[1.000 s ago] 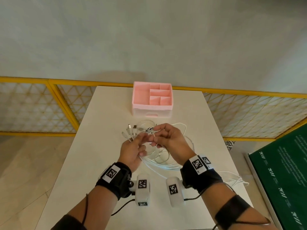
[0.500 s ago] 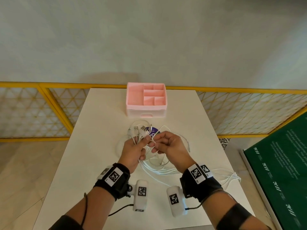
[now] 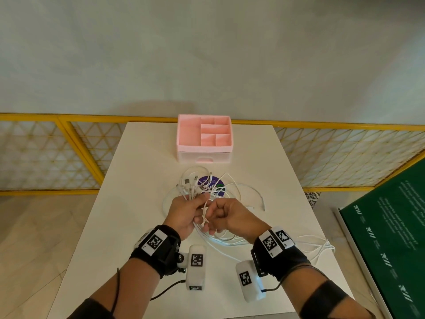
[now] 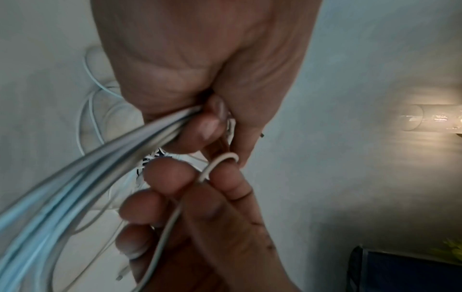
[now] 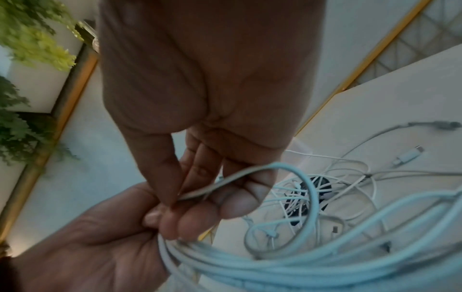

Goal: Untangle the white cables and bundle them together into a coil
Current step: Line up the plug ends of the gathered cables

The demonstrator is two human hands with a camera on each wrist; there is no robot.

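Note:
Several white cables (image 3: 226,238) lie in tangled loops on the white table (image 3: 128,226). My left hand (image 3: 187,214) grips a bundle of them, with the plug ends (image 3: 189,184) fanning out above its fingers. In the left wrist view the bundle (image 4: 82,177) runs out of the fist toward the lower left. My right hand (image 3: 226,217) sits right beside the left and pinches a single cable loop (image 5: 250,173) between thumb and fingers (image 5: 232,199). That loop (image 4: 220,162) curls over a right finger in the left wrist view.
A pink organiser box (image 3: 204,137) with a drawer stands at the table's far edge. A purple round sticker (image 3: 212,184) lies under the cables. More cable ends (image 3: 322,247) trail to the right table edge. A yellow railing (image 3: 69,155) and a green board (image 3: 391,238) flank the table.
Both hands have drawn back toward me with the cables. The right hand has curled tighter round one strand, and the purple sticker has come into sight.

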